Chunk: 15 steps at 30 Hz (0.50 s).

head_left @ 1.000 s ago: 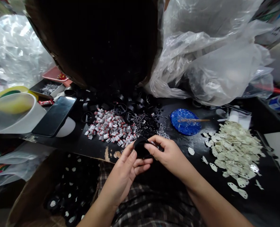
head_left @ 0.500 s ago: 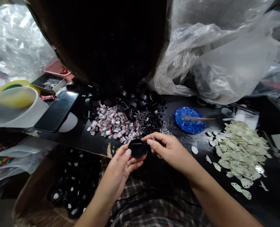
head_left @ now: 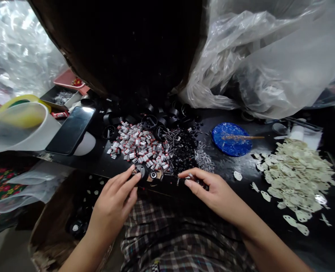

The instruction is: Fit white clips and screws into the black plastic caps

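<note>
My left hand (head_left: 118, 194) is closed at the front edge of the table, its thumb and fingertips on a dark round part (head_left: 140, 171). The fingers hide some of that part. To the right, my right hand (head_left: 209, 187) pinches small pieces; a greyish one (head_left: 190, 176) shows between the fingers, too small to name. A small black ring-shaped piece (head_left: 153, 175) and a spring (head_left: 167, 174) lie between the hands. Behind them spreads a pile of small silver-grey blocks with red ends (head_left: 140, 145), beside loose black parts (head_left: 183, 155) and grey pins (head_left: 204, 158).
A blue round lid (head_left: 231, 141) bears a thin stick (head_left: 243, 137). Pale flat pieces (head_left: 297, 177) are heaped at right. A phone (head_left: 71, 130) leans near a white tub (head_left: 50, 130). Plastic bags (head_left: 258, 64) hang behind; a carton (head_left: 47, 226) stands below the table's left edge.
My hands have moved apart. The left has gone left with the round black part, turning palm down, while the right stays near the loose black parts. The view has shifted slightly.
</note>
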{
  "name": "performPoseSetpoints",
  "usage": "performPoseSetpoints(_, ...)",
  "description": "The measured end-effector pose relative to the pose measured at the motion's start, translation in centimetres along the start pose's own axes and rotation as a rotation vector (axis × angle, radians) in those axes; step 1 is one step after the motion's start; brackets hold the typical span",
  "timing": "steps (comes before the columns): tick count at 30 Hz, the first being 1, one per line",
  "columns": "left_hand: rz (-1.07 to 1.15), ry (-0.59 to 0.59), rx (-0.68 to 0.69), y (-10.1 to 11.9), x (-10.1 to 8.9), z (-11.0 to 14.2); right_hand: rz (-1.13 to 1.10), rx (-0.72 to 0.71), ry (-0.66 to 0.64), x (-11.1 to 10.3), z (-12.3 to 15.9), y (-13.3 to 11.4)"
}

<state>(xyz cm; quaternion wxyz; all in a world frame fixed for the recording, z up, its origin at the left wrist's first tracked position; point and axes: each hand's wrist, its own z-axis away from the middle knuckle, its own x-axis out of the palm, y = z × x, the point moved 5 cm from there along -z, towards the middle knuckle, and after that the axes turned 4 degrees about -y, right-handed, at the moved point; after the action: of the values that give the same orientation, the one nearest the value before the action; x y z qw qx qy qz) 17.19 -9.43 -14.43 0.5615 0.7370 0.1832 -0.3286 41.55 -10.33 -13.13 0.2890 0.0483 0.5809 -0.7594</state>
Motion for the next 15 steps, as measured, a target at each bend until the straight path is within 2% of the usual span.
performPoseSetpoints(3,0.262,0.095,-0.280,-0.8,-0.6,-0.1,0.020,0.002,0.008,0.1,0.0,-0.1)
performPoseSetpoints(5,0.450,0.206,-0.434,-1.3,-0.8,0.4,0.048,0.010,-0.007,0.2,0.0,-0.1)
performPoseSetpoints(7,0.700,0.330,-0.533,-1.4,-0.5,0.9,0.092,-0.010,-0.019,0.5,-0.4,-0.3)
performPoseSetpoints(8,0.845,0.356,-0.567,-1.4,0.0,1.1,0.131,-0.035,-0.005,0.7,-0.8,-0.6)
performPoseSetpoints(11,1.204,0.299,-0.652,-0.6,2.1,1.0,0.386,-0.127,0.113,0.9,-2.7,-2.1)
performPoseSetpoints(15,1.288,0.196,-0.709,0.4,4.1,0.8,0.822,-0.145,0.225,1.7,-5.8,-3.7)
